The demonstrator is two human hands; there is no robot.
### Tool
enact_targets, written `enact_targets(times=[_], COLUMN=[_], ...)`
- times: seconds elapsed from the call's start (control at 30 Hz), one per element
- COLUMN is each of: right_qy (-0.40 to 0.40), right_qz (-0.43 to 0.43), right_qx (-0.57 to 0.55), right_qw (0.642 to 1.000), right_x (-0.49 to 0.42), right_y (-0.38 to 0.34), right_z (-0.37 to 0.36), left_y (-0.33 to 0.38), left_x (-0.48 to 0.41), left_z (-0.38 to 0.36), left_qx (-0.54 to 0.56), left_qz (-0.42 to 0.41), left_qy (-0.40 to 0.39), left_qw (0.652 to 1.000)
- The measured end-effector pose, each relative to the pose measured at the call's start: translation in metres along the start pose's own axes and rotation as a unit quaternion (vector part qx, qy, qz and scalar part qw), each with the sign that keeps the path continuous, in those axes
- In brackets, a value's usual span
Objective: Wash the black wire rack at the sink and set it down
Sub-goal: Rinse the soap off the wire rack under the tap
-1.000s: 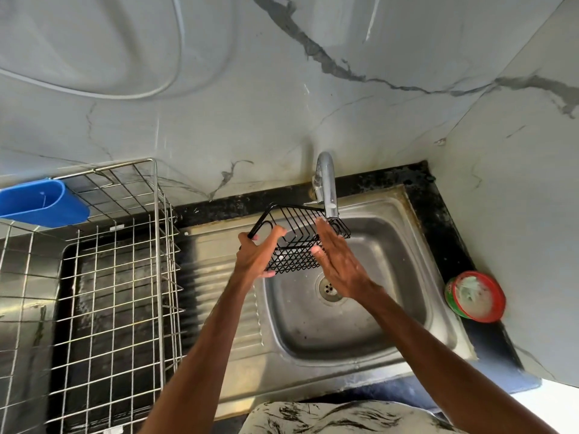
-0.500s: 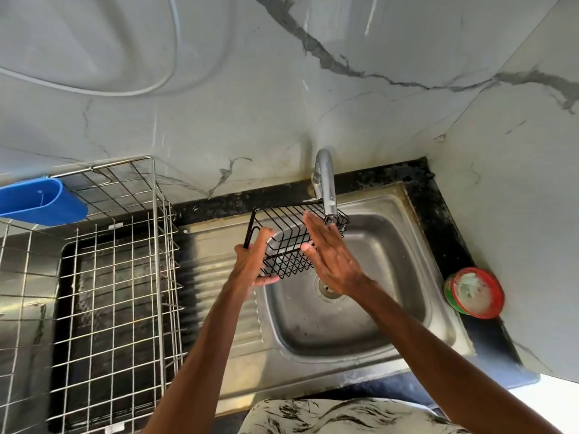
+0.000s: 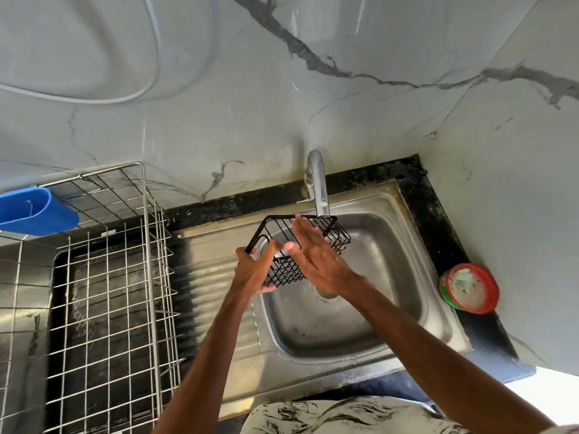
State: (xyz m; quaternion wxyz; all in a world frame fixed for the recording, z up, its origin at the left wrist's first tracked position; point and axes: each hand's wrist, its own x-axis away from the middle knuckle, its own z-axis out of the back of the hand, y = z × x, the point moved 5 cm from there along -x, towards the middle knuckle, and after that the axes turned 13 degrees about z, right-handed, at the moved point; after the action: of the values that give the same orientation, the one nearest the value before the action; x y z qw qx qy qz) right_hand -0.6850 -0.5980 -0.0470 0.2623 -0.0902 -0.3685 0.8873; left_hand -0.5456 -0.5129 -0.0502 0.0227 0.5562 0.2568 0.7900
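Hands meet above the sink, where we hold the black wire rack in the air over the basin, tilted, its far rim just under the tap at the sink's back edge. Our left hand grips the rack's near corner, fingers curled round the wire. Our right hand lies flat across the rack, fingers straight. Left of the sink stands a silver dish basket with a blue tub. Right of the sink sits a red-rimmed container.
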Motion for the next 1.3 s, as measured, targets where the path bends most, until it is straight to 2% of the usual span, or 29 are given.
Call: enact_targets(times=[0.07, 0.13, 0.23, 0.33, 0.43, 0.5, 0.53, 0.73, 0.97, 1.1, 1.2, 1.3], right_qy=[-0.011, 0.015, 0.008, -0.017, 0.015, 0.049, 0.051, 0.032, -0.001, 0.008, 0.009, 0.022], right_qz=[0.027, 0.019, -0.090, -0.179, -0.261, -0.303, -0.311, -0.317, -0.321, -0.322, -0.321, -0.321], right_qx=[0.003, 0.015, 0.000, -0.077, -0.231, -0.372, -0.396, -0.296, -0.248, -0.252, -0.235, -0.188], right_qw=[1.000, 1.000, 0.996, 0.981, 0.937, 0.876, 0.863, 0.900, 0.914, 0.913, 0.918, 0.928], right_x=[-0.005, -0.006, -0.002, 0.001, 0.009, 0.008, 0.007, -0.007, -0.009, -0.005, -0.004, -0.006], right_y=[0.007, 0.021, 0.062, 0.101, 0.111, 0.111, 0.111, 0.113, 0.113, 0.119, 0.119, 0.116], right_z=[0.000, 0.011, 0.023, 0.022, 0.028, 0.032, 0.035, 0.056, 0.069, 0.076, 0.080, 0.085], left_y=[0.000, -0.001, -0.006, -0.009, -0.013, -0.014, -0.014, -0.012, -0.018, -0.022, -0.025, -0.017], left_x=[-0.001, -0.002, -0.003, -0.005, -0.006, -0.006, -0.006, -0.002, 0.002, 0.004, -0.005, -0.001], left_z=[0.003, 0.006, 0.010, 0.012, 0.011, 0.011, 0.012, 0.010, 0.012, 0.023, 0.035, 0.039], left_qx=[0.012, 0.023, 0.042, 0.056, 0.064, 0.071, 0.069, 0.100, 0.177, 0.120, 0.045, -0.043], left_qz=[-0.001, -0.004, 0.002, -0.003, -0.004, -0.009, -0.016, -0.025, 0.011, 0.027, 0.019, -0.072], left_qy=[-0.001, -0.002, -0.005, 0.000, -0.009, -0.022, -0.028, -0.070, -0.139, -0.154, -0.095, 0.069], left_qw=[1.000, 1.000, 0.999, 0.998, 0.998, 0.997, 0.997, 0.992, 0.974, 0.980, 0.994, 0.994])
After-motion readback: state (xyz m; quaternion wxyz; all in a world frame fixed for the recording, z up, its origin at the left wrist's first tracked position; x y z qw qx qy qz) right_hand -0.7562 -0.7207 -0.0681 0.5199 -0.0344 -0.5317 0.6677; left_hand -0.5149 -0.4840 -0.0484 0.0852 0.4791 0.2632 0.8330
